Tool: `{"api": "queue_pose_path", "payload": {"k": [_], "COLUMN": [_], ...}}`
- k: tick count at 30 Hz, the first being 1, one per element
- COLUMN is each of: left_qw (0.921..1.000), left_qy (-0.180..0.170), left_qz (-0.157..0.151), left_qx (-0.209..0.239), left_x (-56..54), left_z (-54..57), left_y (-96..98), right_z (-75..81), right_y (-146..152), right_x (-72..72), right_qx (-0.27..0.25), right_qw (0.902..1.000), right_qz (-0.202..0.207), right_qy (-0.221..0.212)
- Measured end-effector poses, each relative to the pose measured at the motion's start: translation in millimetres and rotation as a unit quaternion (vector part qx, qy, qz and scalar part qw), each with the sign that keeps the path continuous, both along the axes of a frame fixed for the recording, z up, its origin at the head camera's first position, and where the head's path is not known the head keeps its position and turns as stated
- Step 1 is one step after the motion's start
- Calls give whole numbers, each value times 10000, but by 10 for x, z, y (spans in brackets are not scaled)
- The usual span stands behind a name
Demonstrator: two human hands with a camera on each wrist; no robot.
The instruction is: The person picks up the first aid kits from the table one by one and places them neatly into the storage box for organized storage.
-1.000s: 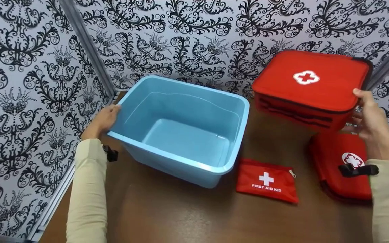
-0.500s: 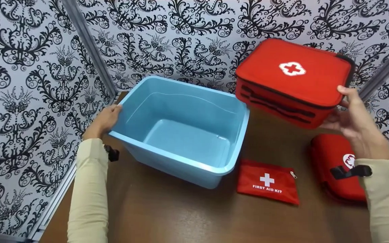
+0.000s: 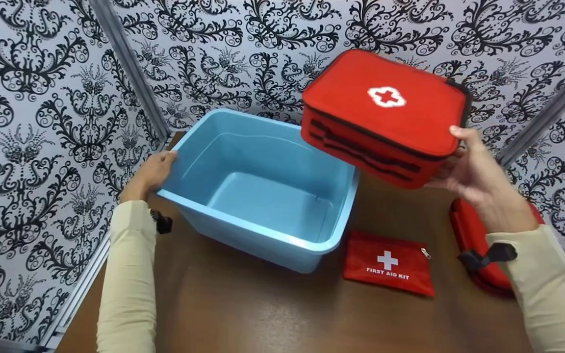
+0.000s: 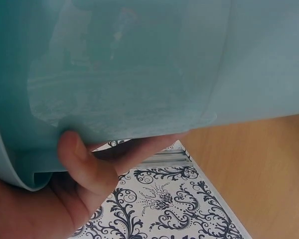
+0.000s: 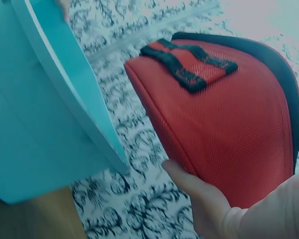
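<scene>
A light blue plastic tub [image 3: 263,196] stands on the table with its inside bare. My left hand [image 3: 155,171] grips its left rim; in the left wrist view the thumb [image 4: 77,152] lies against the tub wall. A large red first aid bag [image 3: 385,103] with a white-bordered cross is up in the air, partly over the tub's back right corner. My right hand [image 3: 474,176] holds it by its right end, thumb at the top edge and other fingers partly hidden below. The right wrist view shows the bag's side [image 5: 214,114] with black-edged straps.
A flat red first aid pouch [image 3: 388,264] lies on the brown table [image 3: 243,314], right beside the tub. Farther right is a red hard-looking case [image 3: 491,274], half hidden by the right forearm. Patterned walls [image 3: 263,49] close off the back and left.
My right hand has carried the large red first aid bag leftward and slightly up, from the right side to the tub's back right corner. My left hand stays on the rim.
</scene>
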State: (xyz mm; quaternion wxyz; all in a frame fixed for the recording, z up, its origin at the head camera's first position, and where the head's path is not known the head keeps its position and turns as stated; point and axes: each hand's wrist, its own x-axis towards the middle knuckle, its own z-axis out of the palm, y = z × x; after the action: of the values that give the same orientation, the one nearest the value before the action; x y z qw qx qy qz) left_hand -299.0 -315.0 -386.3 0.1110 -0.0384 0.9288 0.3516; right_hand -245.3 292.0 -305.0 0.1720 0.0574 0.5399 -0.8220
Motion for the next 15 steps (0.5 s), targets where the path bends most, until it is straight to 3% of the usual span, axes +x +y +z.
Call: {"api": "queue_pose_path", "payload": {"k": [15], "left_qw": [9998], "left_qy": [50], "left_qz": [198], "left_qx": [-31], "left_x": [39], "left_z": [15], "left_y": [43], "right_z": [-52], "right_y": [-586], "right_x": [31], "right_qx": [400], "right_qw": [9963], "right_qz": [686], "right_qy": [316]}}
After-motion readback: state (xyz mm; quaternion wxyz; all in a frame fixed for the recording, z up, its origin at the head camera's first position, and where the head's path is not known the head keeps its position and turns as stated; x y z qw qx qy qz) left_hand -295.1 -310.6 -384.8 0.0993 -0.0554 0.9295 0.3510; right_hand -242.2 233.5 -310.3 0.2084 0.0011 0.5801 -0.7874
